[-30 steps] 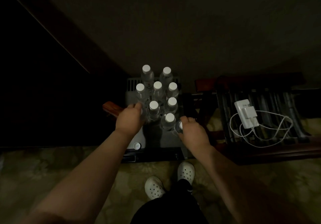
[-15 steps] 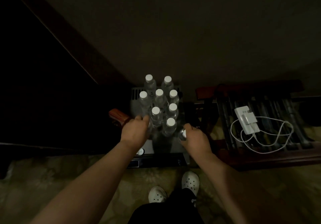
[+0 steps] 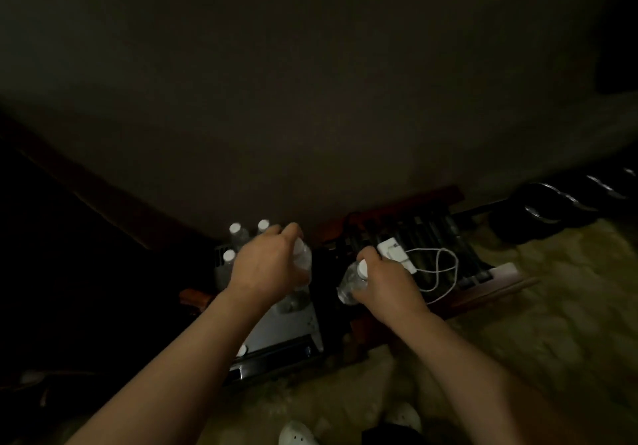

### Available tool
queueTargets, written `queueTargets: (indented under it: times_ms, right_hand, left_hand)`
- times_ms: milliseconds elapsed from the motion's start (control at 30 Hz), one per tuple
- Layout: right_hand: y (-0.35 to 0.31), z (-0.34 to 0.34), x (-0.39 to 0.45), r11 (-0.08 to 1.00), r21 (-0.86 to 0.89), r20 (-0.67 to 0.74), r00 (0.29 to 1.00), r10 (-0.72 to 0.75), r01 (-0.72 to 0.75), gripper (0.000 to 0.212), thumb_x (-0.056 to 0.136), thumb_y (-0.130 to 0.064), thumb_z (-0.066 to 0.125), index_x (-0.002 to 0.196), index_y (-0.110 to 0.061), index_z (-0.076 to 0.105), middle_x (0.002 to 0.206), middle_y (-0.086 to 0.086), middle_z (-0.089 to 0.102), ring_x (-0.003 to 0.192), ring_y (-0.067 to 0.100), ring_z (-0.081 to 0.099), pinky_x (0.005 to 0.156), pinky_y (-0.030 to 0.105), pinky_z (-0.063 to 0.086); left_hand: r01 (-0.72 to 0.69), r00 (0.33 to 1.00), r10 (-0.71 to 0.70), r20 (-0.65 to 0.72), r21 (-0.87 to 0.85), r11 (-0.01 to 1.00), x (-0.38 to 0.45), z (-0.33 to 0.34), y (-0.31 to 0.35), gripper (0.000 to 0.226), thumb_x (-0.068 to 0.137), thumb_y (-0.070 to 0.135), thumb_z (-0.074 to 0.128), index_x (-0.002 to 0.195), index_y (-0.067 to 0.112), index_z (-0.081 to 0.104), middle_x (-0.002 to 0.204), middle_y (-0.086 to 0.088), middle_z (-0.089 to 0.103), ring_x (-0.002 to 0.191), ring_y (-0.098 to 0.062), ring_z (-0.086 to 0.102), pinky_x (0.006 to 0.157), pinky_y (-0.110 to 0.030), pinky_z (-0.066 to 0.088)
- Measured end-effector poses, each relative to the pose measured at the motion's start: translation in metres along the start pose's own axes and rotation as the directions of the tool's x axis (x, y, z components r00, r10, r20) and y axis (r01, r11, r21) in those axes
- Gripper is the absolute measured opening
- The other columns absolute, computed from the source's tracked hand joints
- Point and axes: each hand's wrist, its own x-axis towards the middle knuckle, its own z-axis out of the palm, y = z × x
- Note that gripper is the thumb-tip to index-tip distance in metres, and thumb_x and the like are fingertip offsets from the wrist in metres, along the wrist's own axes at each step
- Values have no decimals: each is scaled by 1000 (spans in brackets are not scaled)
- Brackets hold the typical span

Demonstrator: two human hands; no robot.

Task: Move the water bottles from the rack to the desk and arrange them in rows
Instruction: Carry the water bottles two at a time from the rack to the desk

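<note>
Clear water bottles with white caps stand on a low grey rack (image 3: 290,327) against the wall. Three caps show behind my left hand: two at the back (image 3: 235,228) (image 3: 263,225) and one at the left (image 3: 229,255). My left hand (image 3: 266,265) is closed around a bottle (image 3: 303,257) lifted above the rack. My right hand (image 3: 386,284) grips another bottle (image 3: 353,280) by its neck, tilted, to the right of the rack. Other bottles are hidden under my left hand.
A wooden slatted luggage rack (image 3: 483,272) stands to the right, holding a white charger (image 3: 395,253) with a looped cable (image 3: 438,272). A loose white cap (image 3: 241,350) lies at the grey rack's front. Dark round objects (image 3: 542,209) sit far right. Patterned carpet and white clogs (image 3: 297,434) lie below.
Both hands have lifted, each carrying a bottle off the rack. The view has tilted up and swung to the right, so the rack sits lower and farther left.
</note>
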Motion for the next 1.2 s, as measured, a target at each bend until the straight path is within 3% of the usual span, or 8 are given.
queueTargets:
  times_ms: [167, 300, 467, 600, 767, 967, 1100, 1200]
  right_hand:
    - [47, -91, -50, 998, 54, -143, 989, 25, -18, 39, 83, -30, 68, 116, -25, 46, 101, 3, 63, 89, 19, 60, 74, 36, 55]
    - [102, -165, -92, 991, 128, -228, 972, 62, -33, 52, 79, -35, 75, 121, -32, 44, 100, -4, 58, 88, 12, 55, 69, 24, 48]
    - [180, -249, -140, 993, 120, -359, 933, 38, 6, 56, 73, -30, 80, 116, -33, 44, 98, -3, 61, 91, 16, 59, 74, 32, 54]
    - [248, -301, -182, 979, 202, -460, 880, 116, -24, 68, 70, -32, 83, 124, -38, 42, 112, -5, 62, 101, 13, 60, 82, 29, 54]
    - [326, -354, -234, 966, 243, -590, 777, 220, -89, 78, 67, -30, 86, 130, -38, 42, 118, -5, 61, 105, 13, 60, 88, 29, 54]
    - [408, -403, -269, 932, 310, -688, 633, 356, -187, 65, 67, -32, 85, 118, -38, 45, 110, -5, 64, 97, 15, 62, 80, 37, 57]
    - [465, -431, -279, 905, 351, -701, 574, 424, -240, 64, 70, -29, 85, 119, -38, 45, 109, -12, 62, 93, 8, 60, 70, 19, 50]
    - [515, -454, -278, 886, 363, -711, 530, 463, -288, 63, 70, -29, 85, 118, -37, 45, 105, -12, 62, 90, 7, 62, 67, 18, 50]
  left_hand:
    - [-94, 995, 92, -36, -49, 994, 8, -56, 96, 54, 66, 39, 79, 106, 30, 45, 97, 7, 54, 79, -16, 55, 61, -32, 50]
    - [-148, 988, 141, -70, -113, 983, 14, -85, 184, 49, 69, 40, 78, 105, 31, 45, 96, 9, 58, 81, -15, 59, 66, -35, 54]
    - [-231, 972, 210, -104, -265, 936, 24, -97, 302, 55, 65, 39, 85, 106, 41, 48, 98, 13, 61, 85, -5, 60, 72, -33, 58]
    - [-313, 949, 273, -156, -382, 870, 31, -89, 402, 62, 65, 32, 87, 112, 41, 49, 107, 15, 60, 95, -7, 61, 78, -34, 58]
    - [-479, 877, 426, -221, -434, 763, 40, -77, 519, 61, 64, 31, 87, 115, 38, 54, 103, 17, 61, 91, -4, 60, 76, -32, 56]
    - [-612, 781, 585, -219, -457, 645, 61, -62, 647, 64, 62, 32, 87, 114, 43, 53, 100, 19, 61, 91, -8, 63, 77, -38, 58]
    - [-685, 705, 679, -205, -446, 576, 86, -44, 724, 64, 61, 34, 88, 114, 44, 53, 104, 14, 66, 91, -8, 64, 76, -40, 58]
    - [-715, 660, 730, -178, -447, 537, 114, -28, 783, 65, 60, 32, 89, 113, 45, 54, 103, 15, 65, 92, -7, 63, 76, -38, 57]
